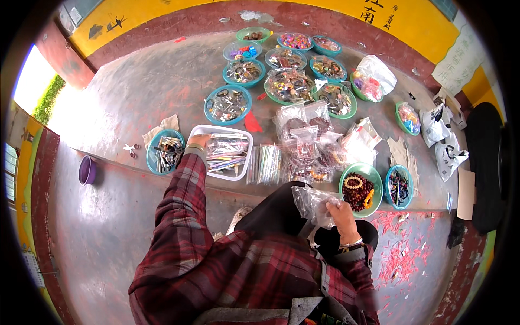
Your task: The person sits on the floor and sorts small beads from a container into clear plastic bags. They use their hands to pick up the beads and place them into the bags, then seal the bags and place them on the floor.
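My left hand [199,141] reaches to the far left corner of a white rectangular tray [250,142] full of pens [225,154]. Its fingers are not clear enough to show whether they grip anything. Over my lap, my right hand [342,218] is closed on clear plastic bags [315,205], which look crumpled. Just left of the tray stands a blue basket [150,157] of dark pens. To its right lie bundles of pens [269,163] in clear wrapping. Beyond the right hand sits a green bowl [371,172] with dark red and yellow bead bracelets [355,195].
Packed bracelets in clear bags [305,143] are heaped ahead of me. Several round baskets [227,120] of small goods stand farther back. Scissors [131,149] and a purple bucket [87,170] are at left. White plastic bags [435,125] and a blue basket [410,201] are at right.
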Motion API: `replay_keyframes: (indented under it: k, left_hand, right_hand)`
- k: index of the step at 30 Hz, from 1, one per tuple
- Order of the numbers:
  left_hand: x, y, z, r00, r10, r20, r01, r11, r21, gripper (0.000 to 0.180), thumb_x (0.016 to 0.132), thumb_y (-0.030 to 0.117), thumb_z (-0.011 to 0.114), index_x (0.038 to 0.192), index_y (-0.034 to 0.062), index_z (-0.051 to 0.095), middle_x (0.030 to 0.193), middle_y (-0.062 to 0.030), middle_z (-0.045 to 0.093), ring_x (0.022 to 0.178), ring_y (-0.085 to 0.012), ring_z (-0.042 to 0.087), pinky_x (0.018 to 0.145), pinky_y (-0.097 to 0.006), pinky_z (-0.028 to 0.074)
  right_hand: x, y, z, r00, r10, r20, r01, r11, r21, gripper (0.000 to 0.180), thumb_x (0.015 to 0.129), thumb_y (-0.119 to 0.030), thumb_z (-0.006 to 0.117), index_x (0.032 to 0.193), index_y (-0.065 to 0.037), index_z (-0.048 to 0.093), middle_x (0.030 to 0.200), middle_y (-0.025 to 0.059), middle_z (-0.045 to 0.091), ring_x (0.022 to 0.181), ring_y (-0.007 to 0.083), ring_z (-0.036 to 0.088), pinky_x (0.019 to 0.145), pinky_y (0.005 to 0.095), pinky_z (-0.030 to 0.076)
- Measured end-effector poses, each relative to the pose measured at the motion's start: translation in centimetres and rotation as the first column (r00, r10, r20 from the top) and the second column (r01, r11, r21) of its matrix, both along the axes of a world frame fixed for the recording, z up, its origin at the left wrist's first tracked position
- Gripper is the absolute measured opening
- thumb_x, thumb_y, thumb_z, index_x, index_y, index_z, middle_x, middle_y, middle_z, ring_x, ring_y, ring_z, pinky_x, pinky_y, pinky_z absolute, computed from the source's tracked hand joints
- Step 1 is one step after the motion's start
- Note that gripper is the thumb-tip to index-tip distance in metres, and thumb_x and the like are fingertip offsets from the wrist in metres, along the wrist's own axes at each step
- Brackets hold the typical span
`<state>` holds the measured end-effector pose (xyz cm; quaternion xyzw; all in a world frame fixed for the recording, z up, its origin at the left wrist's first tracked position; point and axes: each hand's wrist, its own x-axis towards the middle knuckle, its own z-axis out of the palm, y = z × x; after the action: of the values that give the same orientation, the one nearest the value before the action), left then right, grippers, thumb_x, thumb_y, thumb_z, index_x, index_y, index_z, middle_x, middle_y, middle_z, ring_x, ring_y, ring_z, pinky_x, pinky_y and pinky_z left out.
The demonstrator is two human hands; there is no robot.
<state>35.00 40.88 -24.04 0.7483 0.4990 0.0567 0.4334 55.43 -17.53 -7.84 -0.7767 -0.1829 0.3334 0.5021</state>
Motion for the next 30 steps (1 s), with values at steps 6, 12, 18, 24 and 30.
replay_keyframes:
  k: [6, 12, 18, 24, 30]
  left_hand:
    - [-0.2, -6.2, 0.4, 0.977, 0.168, -0.130, -0.131, 0.958, 0.255, 0.055, 0.070, 0.054, 0.060, 0.094, 0.0038, 0.065, 0.087, -0.0181, 0.064, 0.086, -0.0314, 0.060, 0.077, -0.038, 0.045]
    - [0.7, -9.0, 3.5, 0.939, 0.343, 0.009, -0.325, 0.880, 0.347, 0.035, 0.075, 0.038, 0.057, 0.083, 0.0058, 0.066, 0.080, -0.0166, 0.064, 0.074, -0.0305, 0.062, 0.070, -0.039, 0.047]
    - [-1.6, -3.7, 3.9, 0.914, 0.387, -0.125, -0.306, 0.857, 0.415, 0.028, 0.082, 0.028, 0.049, 0.086, 0.0063, 0.065, 0.090, -0.0187, 0.062, 0.084, -0.0338, 0.060, 0.073, -0.040, 0.048]
    - [-2.5, -4.4, 9.0, 0.919, 0.358, -0.167, -0.182, 0.759, 0.625, 0.031, 0.086, 0.030, 0.046, 0.089, 0.0045, 0.062, 0.091, -0.0190, 0.061, 0.088, -0.0366, 0.058, 0.076, -0.047, 0.044]
    - [-2.5, -6.3, 12.0, 0.968, 0.087, -0.236, 0.085, 0.770, 0.633, 0.029, 0.086, 0.031, 0.044, 0.094, 0.0070, 0.058, 0.093, -0.0203, 0.060, 0.088, -0.0392, 0.056, 0.075, -0.049, 0.043]
  right_hand:
    - [0.0, -0.5, 0.1, 1.000, 0.027, 0.007, -0.027, 1.000, -0.011, 0.021, 0.082, -0.014, 0.053, 0.083, 0.005, 0.062, 0.064, 0.0035, 0.057, 0.058, 0.0099, 0.051, 0.055, 0.0258, 0.040]
    - [0.0, -1.1, -0.6, 0.999, -0.022, 0.023, 0.023, 0.999, -0.034, 0.023, 0.079, -0.018, 0.053, 0.074, 0.002, 0.064, 0.059, 0.0018, 0.054, 0.055, 0.0095, 0.046, 0.051, 0.0277, 0.036]
    - [-0.3, -0.7, 0.2, 1.000, -0.021, -0.001, 0.021, 1.000, -0.011, 0.024, 0.080, -0.018, 0.053, 0.075, 0.002, 0.064, 0.060, 0.0016, 0.055, 0.055, 0.0089, 0.046, 0.051, 0.0271, 0.036]
    - [-0.2, -1.0, -0.3, 0.999, -0.009, 0.044, 0.010, 0.999, -0.042, 0.024, 0.080, -0.018, 0.054, 0.075, 0.003, 0.064, 0.060, 0.0018, 0.056, 0.055, 0.0089, 0.046, 0.050, 0.0269, 0.036]
    - [-0.1, -0.9, -0.2, 0.998, 0.037, 0.055, -0.032, 0.995, -0.090, 0.021, 0.081, -0.014, 0.053, 0.076, 0.004, 0.062, 0.062, 0.0048, 0.058, 0.056, 0.0106, 0.050, 0.054, 0.0269, 0.040]
